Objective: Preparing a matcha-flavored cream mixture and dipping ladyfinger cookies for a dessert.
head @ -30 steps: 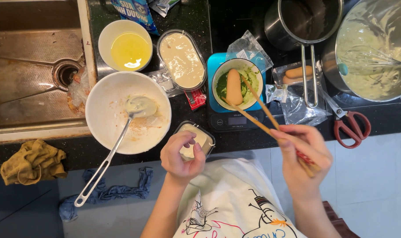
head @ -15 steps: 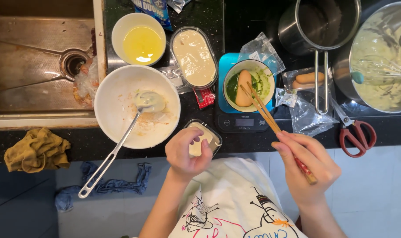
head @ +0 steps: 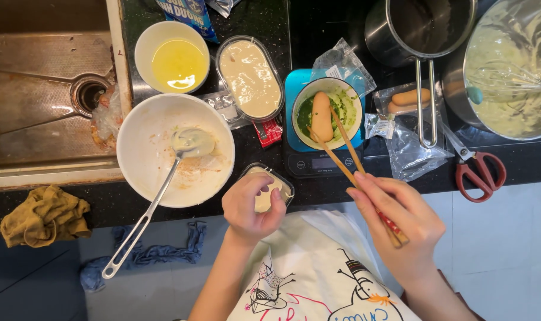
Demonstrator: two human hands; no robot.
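The right hand [head: 395, 223] grips a pair of wooden chopsticks [head: 347, 160], tips down in a small bowl [head: 327, 107] of green liquid. One finger biscuit [head: 321, 116] lies in that bowl, prob. getting soaked. The bowl sits on a blue scale [head: 318, 160].

The left hand [head: 249, 205] is curled round a little clear tub [head: 267, 187] at the bench edge; the tub has some pale cream in it, not full. So the work looks just begun: more biscuits [head: 408, 98] wait in a clear bag, and an oval tub [head: 249, 77] is full of cream already.

The bench [head: 270, 18] is black and busy: big white bowl [head: 175, 151] w/ a ladle, yellow-liquid bowl [head: 172, 56], steel pot [head: 422, 27], mixing bowl w/ whisk [head: 508, 77], red scissors [head: 478, 169]. Steel sink [head: 44, 95] at left, pale floor tiles below.
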